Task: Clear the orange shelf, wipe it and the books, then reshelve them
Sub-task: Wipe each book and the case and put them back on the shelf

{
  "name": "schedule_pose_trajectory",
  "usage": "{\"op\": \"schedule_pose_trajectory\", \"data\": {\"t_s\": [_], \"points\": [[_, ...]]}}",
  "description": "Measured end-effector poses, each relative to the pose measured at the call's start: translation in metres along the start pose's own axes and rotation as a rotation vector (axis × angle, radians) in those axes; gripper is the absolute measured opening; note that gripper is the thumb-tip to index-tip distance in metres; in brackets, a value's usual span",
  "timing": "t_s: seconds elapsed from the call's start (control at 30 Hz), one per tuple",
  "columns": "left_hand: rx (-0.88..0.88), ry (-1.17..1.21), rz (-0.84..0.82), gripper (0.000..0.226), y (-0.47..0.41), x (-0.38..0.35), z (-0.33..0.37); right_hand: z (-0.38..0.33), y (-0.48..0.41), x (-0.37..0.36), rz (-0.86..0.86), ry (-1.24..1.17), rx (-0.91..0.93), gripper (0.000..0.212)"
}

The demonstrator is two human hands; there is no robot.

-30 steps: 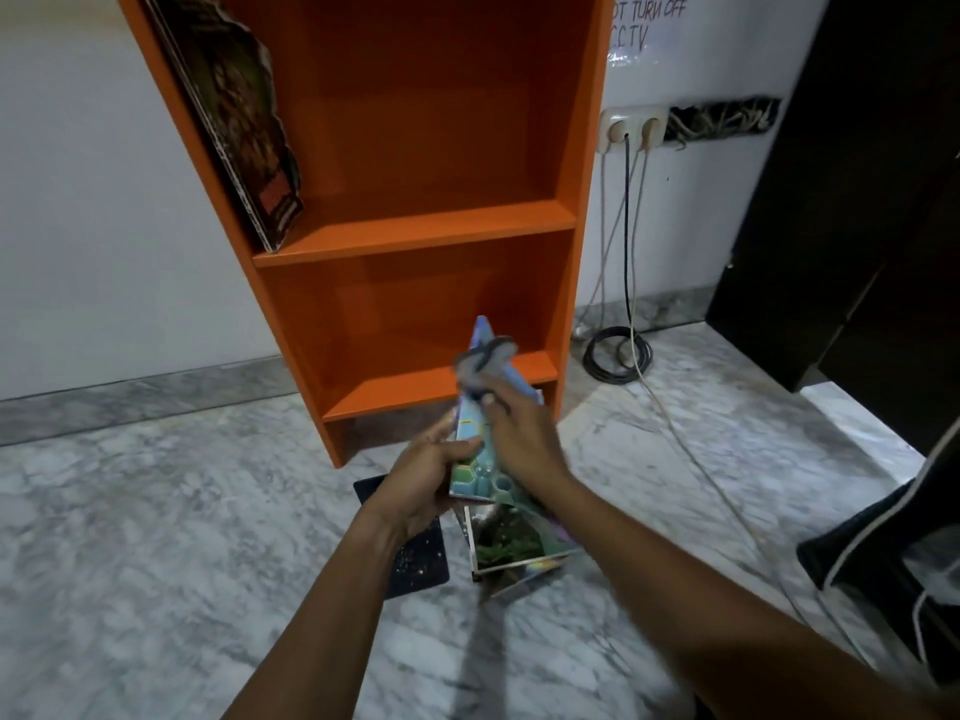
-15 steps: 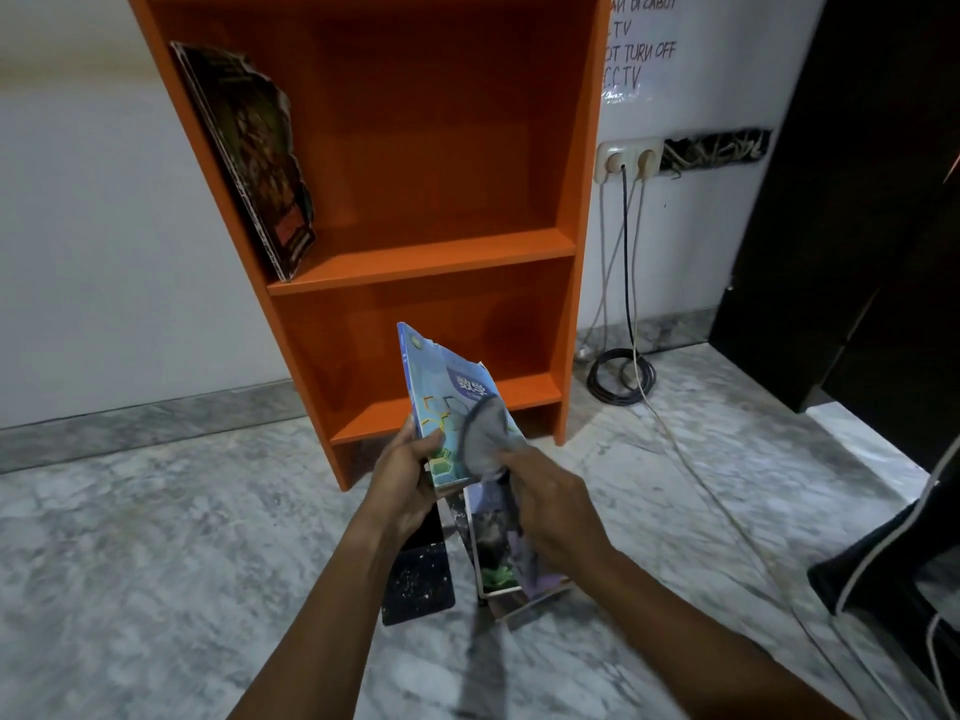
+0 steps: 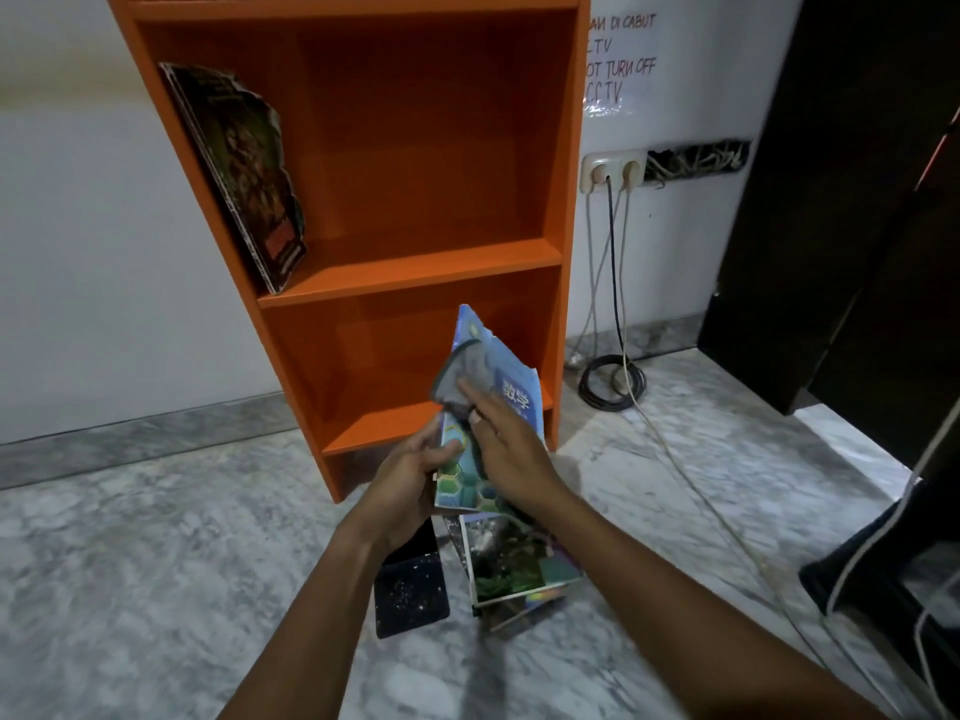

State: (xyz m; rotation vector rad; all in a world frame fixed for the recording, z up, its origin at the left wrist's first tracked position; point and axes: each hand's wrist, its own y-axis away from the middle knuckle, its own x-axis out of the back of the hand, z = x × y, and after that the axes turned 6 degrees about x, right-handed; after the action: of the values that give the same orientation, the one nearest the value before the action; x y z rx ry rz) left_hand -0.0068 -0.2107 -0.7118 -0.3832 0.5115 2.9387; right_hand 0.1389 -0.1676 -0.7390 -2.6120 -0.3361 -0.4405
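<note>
Dim indoor light — soft shadows under the arms, wide-angle bending at edges, slight overall softness.

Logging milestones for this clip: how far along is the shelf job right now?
Done: orange shelf mostly cleared, only a dark book leans against its side wall; wiping of it can't be judged. In hand: left hand grips the blue book, right hand presses the grey cloth on its cover. Left: black book and a stack lie on the floor, unshelved.
</note>
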Motion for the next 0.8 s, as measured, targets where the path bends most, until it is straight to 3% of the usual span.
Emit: {"op": "schedule_pose_trajectory", "data": {"t_s": [0.07,0.17,0.23,0.3,0.37,0.4,0.47,0.5,0.53,0.6,0.7,0.73,0.8], "points": [[0.015,-0.077,-0.07,0.044,0.006,-0.005,0.001,0.007,-0.012,0.018,0.102,-0.048,-0.062,0.047],[-0.013,-0.103,-0.129,0.041,0.014,-0.014,0.003,0.021,-0.02,0.039,0.203,0.063,-0.169,0.046],[-0.029,-0.076,-0.137,0.039,0.016,-0.011,0.009,0.036,-0.017,0.048,0.302,0.218,-0.346,0.043],[-0.037,-0.055,-0.119,0.039,0.016,-0.002,0.016,0.054,-0.008,0.049,0.384,0.188,-0.588,0.037],[-0.045,-0.027,-0.092,0.043,0.013,0.008,0.02,0.069,0.003,0.05,0.42,-0.248,-0.768,0.036],[-0.055,0.002,-0.075,0.045,0.013,0.013,0.021,0.073,0.01,0.048,0.363,-0.573,-0.784,0.049],[-0.083,0.056,-0.054,0.045,0.009,0.021,0.021,0.064,0.017,0.05,0.293,-1.036,-0.7,0.073],[-0.089,0.071,-0.042,0.045,0.006,0.025,0.022,0.054,0.014,0.053,0.272,-1.116,-0.646,0.07],[-0.083,0.064,-0.023,0.045,0.002,0.027,0.021,0.043,0.009,0.055,0.249,-1.1,-0.577,0.061],[-0.078,-0.102,0.1,0.047,-0.006,0.031,0.017,0.024,-0.006,0.057,0.246,-0.829,-0.47,0.035],[-0.13,-0.455,0.416,0.061,-0.017,0.024,0.013,0.011,-0.015,0.05,0.323,-0.339,-0.347,0.012],[-0.165,-0.46,0.433,0.067,-0.017,0.017,0.014,0.005,-0.012,0.044,0.293,-0.156,-0.283,0.008],[-0.146,-0.259,0.287,0.089,-0.018,0.001,0.019,-0.003,0.004,0.03,0.173,0.302,-0.066,0.008]]}}
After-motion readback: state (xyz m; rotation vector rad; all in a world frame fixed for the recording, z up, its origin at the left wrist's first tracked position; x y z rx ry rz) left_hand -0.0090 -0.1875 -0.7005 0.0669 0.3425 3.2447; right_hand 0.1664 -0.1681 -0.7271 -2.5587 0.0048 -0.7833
